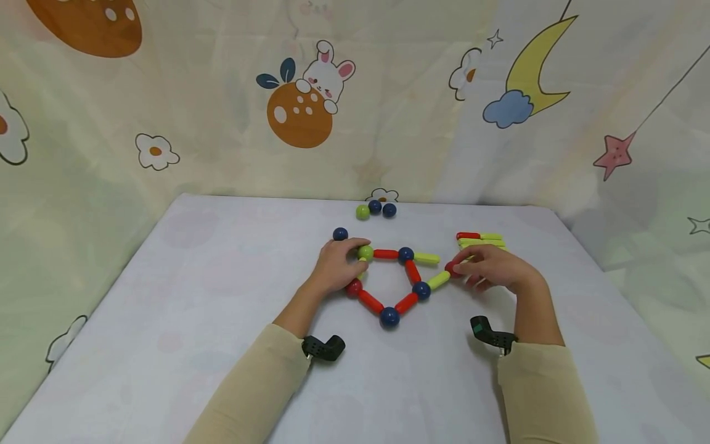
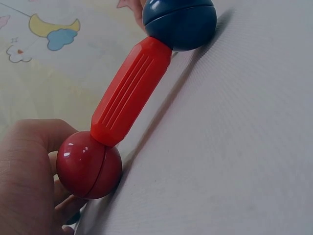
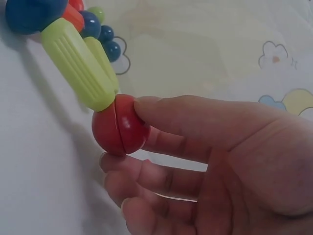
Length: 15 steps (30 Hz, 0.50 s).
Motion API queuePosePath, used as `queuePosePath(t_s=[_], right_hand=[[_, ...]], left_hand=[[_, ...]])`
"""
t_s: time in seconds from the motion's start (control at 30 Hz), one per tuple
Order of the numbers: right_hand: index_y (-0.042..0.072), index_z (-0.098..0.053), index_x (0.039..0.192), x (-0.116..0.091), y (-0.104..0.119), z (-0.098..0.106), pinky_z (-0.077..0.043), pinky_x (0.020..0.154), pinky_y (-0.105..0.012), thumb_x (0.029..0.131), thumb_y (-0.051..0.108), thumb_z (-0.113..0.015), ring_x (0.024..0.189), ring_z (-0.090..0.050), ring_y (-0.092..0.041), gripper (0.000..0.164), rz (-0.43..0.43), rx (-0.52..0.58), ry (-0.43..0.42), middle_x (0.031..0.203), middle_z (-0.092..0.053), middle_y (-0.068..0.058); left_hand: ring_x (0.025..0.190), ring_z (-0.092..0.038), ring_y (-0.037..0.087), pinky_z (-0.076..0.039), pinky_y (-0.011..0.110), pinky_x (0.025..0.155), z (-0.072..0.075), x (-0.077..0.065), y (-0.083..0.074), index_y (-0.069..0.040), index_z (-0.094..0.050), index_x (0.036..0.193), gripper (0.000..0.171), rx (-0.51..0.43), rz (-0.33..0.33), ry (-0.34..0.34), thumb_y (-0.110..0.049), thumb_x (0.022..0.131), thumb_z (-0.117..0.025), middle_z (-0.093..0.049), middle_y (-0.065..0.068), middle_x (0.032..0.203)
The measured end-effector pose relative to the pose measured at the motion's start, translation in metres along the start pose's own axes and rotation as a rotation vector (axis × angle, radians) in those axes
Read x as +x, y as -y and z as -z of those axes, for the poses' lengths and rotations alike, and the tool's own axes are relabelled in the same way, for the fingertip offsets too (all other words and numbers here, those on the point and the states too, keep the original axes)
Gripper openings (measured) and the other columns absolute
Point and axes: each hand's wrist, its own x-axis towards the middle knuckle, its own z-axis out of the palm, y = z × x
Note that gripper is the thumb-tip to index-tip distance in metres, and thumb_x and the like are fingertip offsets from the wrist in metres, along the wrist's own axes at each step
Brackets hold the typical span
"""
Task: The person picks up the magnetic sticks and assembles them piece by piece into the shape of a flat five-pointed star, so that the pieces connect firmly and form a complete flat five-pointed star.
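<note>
Red ball (image 3: pixel 108 128), pinched in right hand (image 3: pixel 239 159)

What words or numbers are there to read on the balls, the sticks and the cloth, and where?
None: I can't read any word, label, brand or number.
Up close, the balls and sticks show just seams and grooves.
The cloth shows drawings, like a rabbit, moon and star.
Any writing on the black wrist gadgets is too small to tell.
</note>
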Motion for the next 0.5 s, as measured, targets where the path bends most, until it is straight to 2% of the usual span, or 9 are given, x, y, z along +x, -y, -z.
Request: queuePosePath(t_s=[0.37,0.5], right_hand=[[0.005,-0.061,0.134,0.0066,0.0034,-0.0055,-0.060,0.085,-0.035,0.102,0.030,-0.063,0.098,-0.063,-0.026,0.041,0.039,-0.033,-0.015,0.122,-0.064,-0.018],[0.006,-0.058,0.139,0.0069,0.0042,-0.0053,-0.060,0.084,-0.038,0.103,0.029,-0.062,0.097,-0.064,-0.027,0.043,0.058,-0.027,-0.016,0.124,-0.063,-0.019]], left_hand=[[0.136,-0.055,0.023,-0.023,0.054,0.126,0.0007,-0.0004,-0.0003,-0.018,-0.062,0.142,0.051,0.008,0.002,0.001,-0.025,0.092,-0.066,-0.066,0.003,0.142],[0.137,-0.055,0.023,-0.023,0.054,0.126,0.0006,0.0002,-0.0004,-0.018,-0.062,0.143,0.051,0.007,-0.002,0.004,-0.026,0.092,-0.065,-0.065,0.003,0.143]])
